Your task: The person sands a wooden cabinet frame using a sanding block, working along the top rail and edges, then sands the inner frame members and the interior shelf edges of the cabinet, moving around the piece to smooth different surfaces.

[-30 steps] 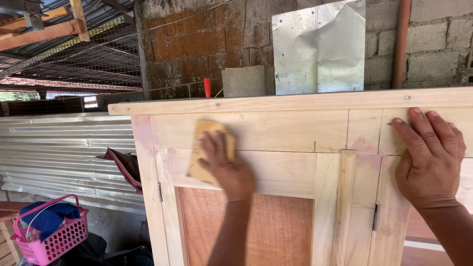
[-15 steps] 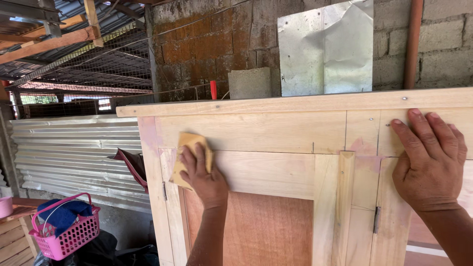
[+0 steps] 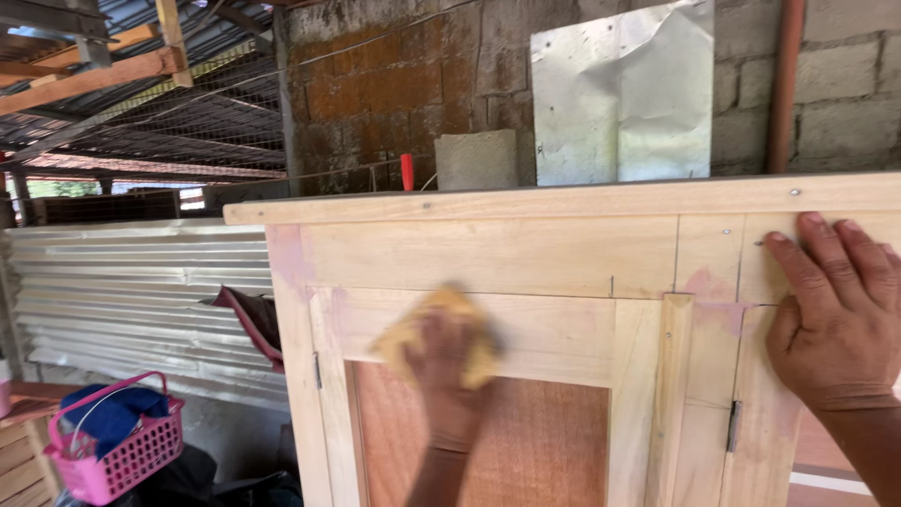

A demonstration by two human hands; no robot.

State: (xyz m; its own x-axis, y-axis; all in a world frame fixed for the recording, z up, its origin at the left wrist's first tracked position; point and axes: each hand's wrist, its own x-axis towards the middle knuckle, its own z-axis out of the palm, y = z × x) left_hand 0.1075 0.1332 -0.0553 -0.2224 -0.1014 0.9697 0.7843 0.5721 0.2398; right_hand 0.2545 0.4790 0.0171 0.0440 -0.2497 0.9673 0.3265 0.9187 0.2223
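I see the left hand (image 3: 449, 371) pressing a yellowish sheet of sandpaper (image 3: 439, 330) flat against the front of an unpainted wooden cabinet (image 3: 497, 253). The hand and sheet are blurred, so I cannot tell the exact finger spread; the palm and fingers cover the middle of the sheet and only its edges show around them. The sandpaper sits on the top rail of the left cabinet door (image 3: 554, 329), just above the reddish-brown panel (image 3: 535, 441). Its long axis looks to run roughly left to right along the rail, slightly tilted, left end lower; the blur makes the outline soft. It looks pale tan-yellow, flexible, with uneven edges. The forearm comes up from the bottom edge, fingers pointing up.

The right hand (image 3: 835, 319) lies flat and open on the upper right of the cabinet front, fingers spread narrow and pointing up toward the top board, holding nothing. A pinkish filler patch (image 3: 706, 286) sits just left of it, and another on the left corner post (image 3: 286, 258).

A small dark hinge (image 3: 733, 427) shows on the right door. Behind the cabinet stand a bent metal sheet (image 3: 624, 94) and a grey block (image 3: 476, 160) against a brick wall. A pink basket (image 3: 117, 451) sits low left, well apart, before corrugated metal sheets (image 3: 122, 282).
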